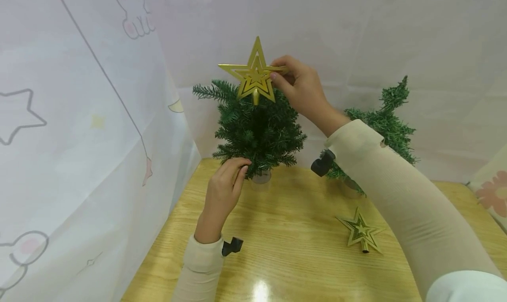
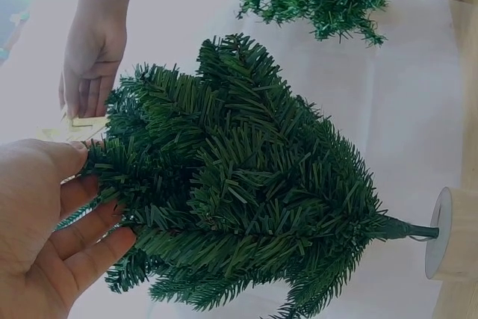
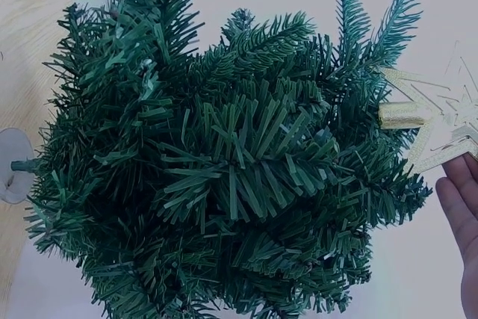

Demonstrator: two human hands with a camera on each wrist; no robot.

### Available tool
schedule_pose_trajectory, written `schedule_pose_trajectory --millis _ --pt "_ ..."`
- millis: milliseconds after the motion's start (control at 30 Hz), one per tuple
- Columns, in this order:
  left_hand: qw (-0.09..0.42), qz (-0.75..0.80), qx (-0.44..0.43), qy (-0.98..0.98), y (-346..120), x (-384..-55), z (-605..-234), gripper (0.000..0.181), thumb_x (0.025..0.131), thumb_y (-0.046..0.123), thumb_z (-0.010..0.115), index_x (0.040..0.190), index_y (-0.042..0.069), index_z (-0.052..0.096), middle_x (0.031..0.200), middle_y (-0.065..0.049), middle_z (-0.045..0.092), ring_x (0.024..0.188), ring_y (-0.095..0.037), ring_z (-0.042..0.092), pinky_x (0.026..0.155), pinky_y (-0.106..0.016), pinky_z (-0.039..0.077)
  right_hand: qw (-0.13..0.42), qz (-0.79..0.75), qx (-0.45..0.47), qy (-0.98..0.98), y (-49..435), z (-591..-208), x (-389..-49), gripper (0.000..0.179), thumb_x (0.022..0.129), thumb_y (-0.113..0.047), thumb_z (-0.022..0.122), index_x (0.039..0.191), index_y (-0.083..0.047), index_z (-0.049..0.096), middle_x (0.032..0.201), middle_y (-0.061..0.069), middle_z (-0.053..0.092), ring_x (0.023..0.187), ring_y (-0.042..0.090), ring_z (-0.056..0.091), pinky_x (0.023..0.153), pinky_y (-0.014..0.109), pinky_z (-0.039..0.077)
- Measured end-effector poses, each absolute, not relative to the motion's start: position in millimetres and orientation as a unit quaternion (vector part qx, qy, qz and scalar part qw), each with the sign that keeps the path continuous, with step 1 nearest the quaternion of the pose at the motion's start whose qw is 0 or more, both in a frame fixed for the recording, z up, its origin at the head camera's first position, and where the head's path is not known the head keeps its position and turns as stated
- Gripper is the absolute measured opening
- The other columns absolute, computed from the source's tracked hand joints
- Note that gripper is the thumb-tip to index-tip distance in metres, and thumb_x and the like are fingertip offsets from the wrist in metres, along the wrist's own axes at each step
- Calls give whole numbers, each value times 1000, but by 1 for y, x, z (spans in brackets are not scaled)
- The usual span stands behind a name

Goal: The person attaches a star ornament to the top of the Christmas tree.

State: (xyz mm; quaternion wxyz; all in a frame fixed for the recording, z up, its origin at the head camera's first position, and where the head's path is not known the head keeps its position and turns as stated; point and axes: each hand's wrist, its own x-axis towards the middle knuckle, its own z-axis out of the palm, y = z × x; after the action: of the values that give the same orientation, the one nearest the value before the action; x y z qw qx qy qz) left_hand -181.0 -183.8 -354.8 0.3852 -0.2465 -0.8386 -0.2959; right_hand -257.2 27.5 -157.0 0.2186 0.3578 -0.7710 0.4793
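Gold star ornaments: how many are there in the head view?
2. One gold star is pinched by the right hand near the top of the left tree; the second star lies on the table. Others may be hidden behind the right sleeve.

Head view: second tree [image 1: 396, 132] at three o'clock part hidden behind right sleeve [image 1: 396, 205]; left sleeve [image 1: 200, 271] cut at seven o'clock. Right wrist view: gold star [image 1: 255, 76] cut at three o'clock.

Right hand [image 3: 466, 218] holds gold star [image 3: 457, 119] beside green tree [image 3: 246, 162].
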Motion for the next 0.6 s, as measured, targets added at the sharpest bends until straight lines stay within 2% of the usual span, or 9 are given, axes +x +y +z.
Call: schedule_pose_trajectory --millis 600 --pt "392 -295 -252 -834 -185 -181 -354 24 95 4 63 118 8 66 119 -6 64 107 -20 63 86 -32 54 218 476 379 -763 27 -161 -262 22 101 -3 49 121 5 56 115 21 62 103 29 65 91 27 52"
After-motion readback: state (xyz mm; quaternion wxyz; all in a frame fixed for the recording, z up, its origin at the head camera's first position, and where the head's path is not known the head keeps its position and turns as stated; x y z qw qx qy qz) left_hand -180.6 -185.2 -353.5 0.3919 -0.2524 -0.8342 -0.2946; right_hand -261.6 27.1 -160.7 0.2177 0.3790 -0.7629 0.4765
